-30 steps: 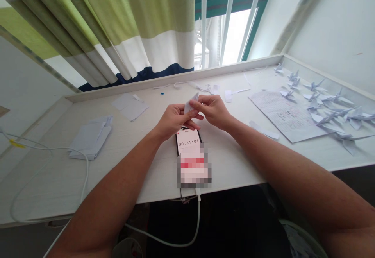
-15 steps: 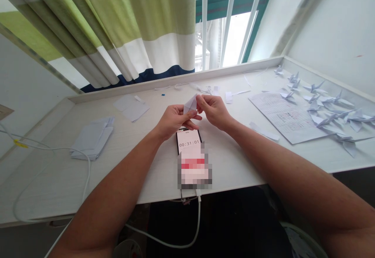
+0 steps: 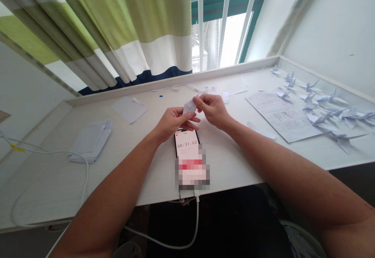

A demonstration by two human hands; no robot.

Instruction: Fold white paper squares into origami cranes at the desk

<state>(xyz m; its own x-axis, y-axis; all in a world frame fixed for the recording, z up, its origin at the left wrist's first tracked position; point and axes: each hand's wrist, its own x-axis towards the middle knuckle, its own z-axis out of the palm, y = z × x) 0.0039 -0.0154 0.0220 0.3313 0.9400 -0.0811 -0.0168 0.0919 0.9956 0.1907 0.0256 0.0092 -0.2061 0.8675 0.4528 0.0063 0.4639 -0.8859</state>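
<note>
A small folded white paper piece is held between both hands above the white desk. My left hand pinches its lower part with thumb and fingers closed. My right hand pinches its upper right edge. Just below the hands lies a phone whose screen shows a running timer.
Several folded paper cranes lie at the right by a printed sheet. A stack of white paper squares sits at the left, more sheets behind it. A white cable loops across the left desk; another hangs from the phone.
The hands have worked the paper piece slightly, the right fingers shifting along its top edge. The phone timer has advanced by one second. The view drifted a little.
</note>
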